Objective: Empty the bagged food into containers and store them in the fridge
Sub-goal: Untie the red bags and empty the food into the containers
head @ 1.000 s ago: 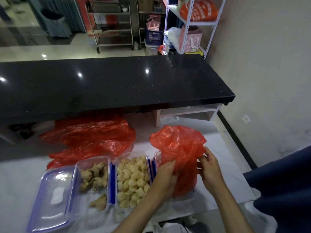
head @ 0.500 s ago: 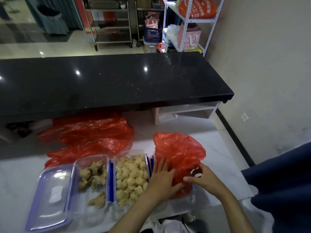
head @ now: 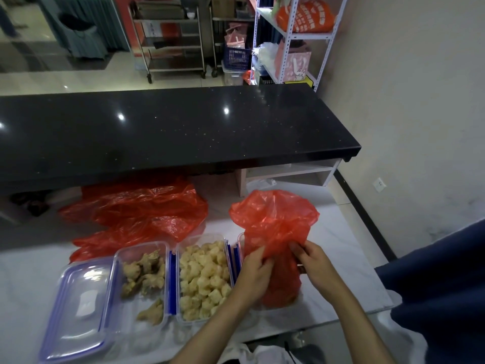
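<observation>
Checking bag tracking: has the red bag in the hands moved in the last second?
Yes. The red bag dropped toward the tub of pale pieces, then lifted again, held in both hands.

A long black counter (head: 170, 132) with small light reflections crossed the room, and below its right end stood an open wooden shelf (head: 288, 172). Behind it, a white metal rack (head: 291, 35) held an orange bag (head: 304, 15) on top and a pink bag (head: 292, 61) lower. Left of the rack stood a steel trolley (head: 170, 40) and a blue basket (head: 237, 58). A white socket (head: 379, 184) sat low on the beige wall (head: 409, 88).
</observation>
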`<state>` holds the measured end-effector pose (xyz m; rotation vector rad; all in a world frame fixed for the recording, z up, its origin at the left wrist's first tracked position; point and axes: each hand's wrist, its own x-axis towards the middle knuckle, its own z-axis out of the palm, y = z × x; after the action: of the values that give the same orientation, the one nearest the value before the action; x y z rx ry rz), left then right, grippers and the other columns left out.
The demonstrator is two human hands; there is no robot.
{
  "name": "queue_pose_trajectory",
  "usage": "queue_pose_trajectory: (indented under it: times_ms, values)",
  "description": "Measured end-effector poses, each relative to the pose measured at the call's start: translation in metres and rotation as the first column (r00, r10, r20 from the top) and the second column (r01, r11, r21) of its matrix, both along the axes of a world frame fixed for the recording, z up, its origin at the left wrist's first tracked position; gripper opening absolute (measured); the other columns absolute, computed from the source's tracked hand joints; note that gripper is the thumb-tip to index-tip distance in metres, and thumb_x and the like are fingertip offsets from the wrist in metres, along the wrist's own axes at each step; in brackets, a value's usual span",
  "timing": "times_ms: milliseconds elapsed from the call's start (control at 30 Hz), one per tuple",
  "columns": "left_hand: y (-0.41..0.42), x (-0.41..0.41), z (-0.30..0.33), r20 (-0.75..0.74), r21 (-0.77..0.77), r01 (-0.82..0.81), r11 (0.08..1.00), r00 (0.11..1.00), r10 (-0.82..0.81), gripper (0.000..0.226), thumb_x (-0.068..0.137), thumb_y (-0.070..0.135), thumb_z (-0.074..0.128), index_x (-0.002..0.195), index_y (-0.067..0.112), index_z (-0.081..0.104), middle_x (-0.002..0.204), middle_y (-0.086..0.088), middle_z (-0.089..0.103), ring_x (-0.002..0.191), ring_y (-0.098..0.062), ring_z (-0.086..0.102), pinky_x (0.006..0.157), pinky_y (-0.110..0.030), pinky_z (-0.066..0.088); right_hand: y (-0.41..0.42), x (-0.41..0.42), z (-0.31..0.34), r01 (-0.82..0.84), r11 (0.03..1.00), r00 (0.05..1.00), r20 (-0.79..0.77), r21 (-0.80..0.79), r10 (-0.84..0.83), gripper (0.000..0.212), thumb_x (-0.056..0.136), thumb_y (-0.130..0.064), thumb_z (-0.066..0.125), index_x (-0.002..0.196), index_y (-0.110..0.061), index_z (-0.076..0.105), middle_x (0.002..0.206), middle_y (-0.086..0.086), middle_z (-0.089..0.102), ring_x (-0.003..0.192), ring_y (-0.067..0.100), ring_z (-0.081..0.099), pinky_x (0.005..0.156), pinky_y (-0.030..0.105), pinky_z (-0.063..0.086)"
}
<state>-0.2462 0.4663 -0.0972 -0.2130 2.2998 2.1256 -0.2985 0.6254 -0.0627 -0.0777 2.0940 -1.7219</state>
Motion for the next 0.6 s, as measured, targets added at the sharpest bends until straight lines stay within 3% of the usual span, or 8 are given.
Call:
queue_pose_trajectory:
  times_ms: [67,133,200,267,333,467,533,600]
  values:
    - [0.003,-0.002,0.009,0.042,0.066,-0.032,0.997,0.999,0.029,0.027,0.104,0.033,0.053,0.122,0.031,0.072,0.116,0.009,0.077,0.111,-0.012,0.072,0.102,-0.047,0.056,-0.005,-0.003,0.006,0.024,0.999,1.0,0.006,-0.033,-0.024,0.025,0.106,-0.029,0.052,0.105,-0.013,0.071,0.077,0.004,0.066,0.069,0.016,0.062,0.06,0.026,0.057]
    - [0.004,-0.003,0.018,0.053,0.066,0.016,0.998,0.998,-0.019,0.03,0.102,0.048,0.054,0.129,0.039,0.066,0.122,0.013,0.073,0.116,-0.008,0.068,0.106,-0.046,0.053,-0.005,-0.005,0.004,0.035,0.998,0.999,-0.001,-0.042,-0.035,0.029,0.107,-0.03,0.051,0.106,-0.007,0.069,0.078,0.01,0.061,0.072,0.022,0.06,0.062,0.03,0.056]
    - [-0.001,-0.001,0.017,0.054,-0.192,0.149,0.97,0.989,-0.141,0.051,0.098,0.063,0.054,0.147,0.05,0.045,0.148,0.016,0.055,0.138,-0.006,0.05,0.118,-0.044,0.04,0.0,-0.005,-0.004,0.046,0.998,0.999,0.002,-0.042,-0.046,0.03,0.106,-0.03,0.054,0.103,-0.003,0.066,0.085,0.016,0.068,0.081,0.027,0.068,0.07,0.034,0.06]
    - [-0.011,0.004,0.002,0.156,-0.555,0.282,0.782,0.959,-0.235,0.081,0.089,0.078,0.051,0.158,0.055,0.013,0.171,0.011,0.015,0.157,-0.015,0.01,0.128,-0.048,0.015,0.01,-0.002,-0.011,0.032,0.999,0.999,0.016,-0.026,-0.031,0.026,0.101,-0.03,0.063,0.104,-0.005,0.067,0.095,0.012,0.075,0.094,0.028,0.074,0.079,0.036,0.063]
    - [-0.02,0.01,-0.015,0.219,-0.712,0.353,0.607,0.933,-0.285,0.093,0.085,0.081,0.051,0.159,0.052,0.001,0.173,0.007,-0.006,0.158,-0.021,-0.014,0.129,-0.053,0.0,0.021,0.003,-0.015,-0.059,0.997,0.998,0.028,0.04,0.058,0.023,0.092,-0.03,0.075,0.109,-0.015,0.07,0.099,0.001,0.077,0.098,0.018,0.074,0.079,0.029,0.061]
    - [-0.027,0.01,-0.031,0.244,-0.793,0.391,0.468,0.906,-0.345,0.07,0.095,0.062,0.041,0.16,0.045,0.024,0.174,0.001,0.001,0.16,-0.031,-0.009,0.125,-0.055,-0.008,0.031,0.008,-0.024,-0.223,0.946,0.975,0.05,0.235,0.217,0.037,0.083,-0.029,0.085,0.116,-0.026,0.07,0.102,-0.01,0.078,0.092,0.004,0.072,0.076,0.02,0.058]
    - [-0.029,0.006,-0.031,0.234,-0.799,0.374,0.47,0.915,-0.33,0.064,0.094,0.054,0.031,0.156,0.044,0.035,0.174,0.002,0.009,0.16,-0.031,-0.004,0.126,-0.057,-0.007,0.031,0.008,-0.029,-0.215,0.933,0.975,0.01,0.288,0.222,0.029,0.088,-0.025,0.079,0.116,-0.027,0.07,0.1,-0.011,0.078,0.09,0.005,0.073,0.076,0.021,0.058]
    - [-0.03,0.005,-0.03,0.203,-0.781,0.351,0.517,0.925,-0.322,0.052,0.1,0.038,0.043,0.152,0.043,0.045,0.173,0.007,0.013,0.16,-0.027,-0.002,0.128,-0.056,-0.003,0.03,0.007,-0.031,-0.173,0.936,0.981,-0.035,0.308,0.193,0.02,0.095,-0.019,0.071,0.113,-0.026,0.07,0.099,-0.01,0.077,0.087,0.006,0.073,0.072,0.021,0.057]
